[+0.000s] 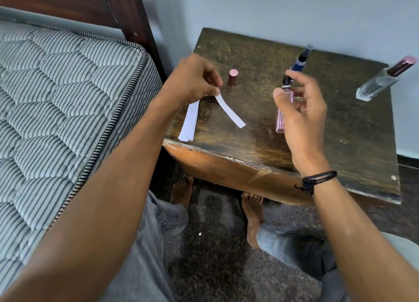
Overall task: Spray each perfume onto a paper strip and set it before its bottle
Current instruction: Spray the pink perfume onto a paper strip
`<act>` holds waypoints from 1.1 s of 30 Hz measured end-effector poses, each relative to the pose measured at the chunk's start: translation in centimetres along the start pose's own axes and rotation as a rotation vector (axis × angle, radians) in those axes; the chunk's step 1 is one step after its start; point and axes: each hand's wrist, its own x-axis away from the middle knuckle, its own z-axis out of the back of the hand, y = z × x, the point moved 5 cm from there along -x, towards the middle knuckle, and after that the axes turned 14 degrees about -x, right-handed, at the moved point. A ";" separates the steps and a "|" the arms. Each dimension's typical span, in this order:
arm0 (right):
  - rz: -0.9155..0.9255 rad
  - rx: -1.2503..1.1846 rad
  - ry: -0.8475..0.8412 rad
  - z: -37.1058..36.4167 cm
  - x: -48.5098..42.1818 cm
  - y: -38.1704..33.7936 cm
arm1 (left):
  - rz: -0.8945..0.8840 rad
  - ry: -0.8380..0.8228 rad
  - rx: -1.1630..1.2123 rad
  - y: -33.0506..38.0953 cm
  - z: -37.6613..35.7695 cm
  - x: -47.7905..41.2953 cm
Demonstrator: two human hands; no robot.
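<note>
Paper strip pinched at top end by left hand, thumb and forefinger grip clenched on it. Strip hangs down and slants toward near-right, long axis diagonal, free end just above or touching surface, cannot tell which. Sits over left-middle of surface, inboard from near edge, bare wood all around free end.

Pink perfume bottle held in right hand, grip wrapped round upper body, uncapped black nozzle at top, forefinger over nozzle. Long axis near upright, slightly tilted, base toward near edge. Nozzle faces left toward strip, open gap between the two.

Stack of spare strips flat at near-left corner of surface, long axis running near-to-far, near ends overhanging near edge, partly under left wrist.

Pink cap upright just right of left hand, left-middle of surface, apart from strip.

Blue bottle behind right hand, toward far edge, black top, base hidden by fingers.

Clear bottle with dark pink cap at right edge, near far-right corner, well apart from hands.

Black cord bracelet on right wrist. Striped mattress close by left edge of surface. Bare feet on floor under near edge.
</note>
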 end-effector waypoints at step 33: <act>-0.033 0.027 -0.027 -0.2 0.3 -0.2 | -0.026 0.220 0.035 1.0 -0.6 -0.7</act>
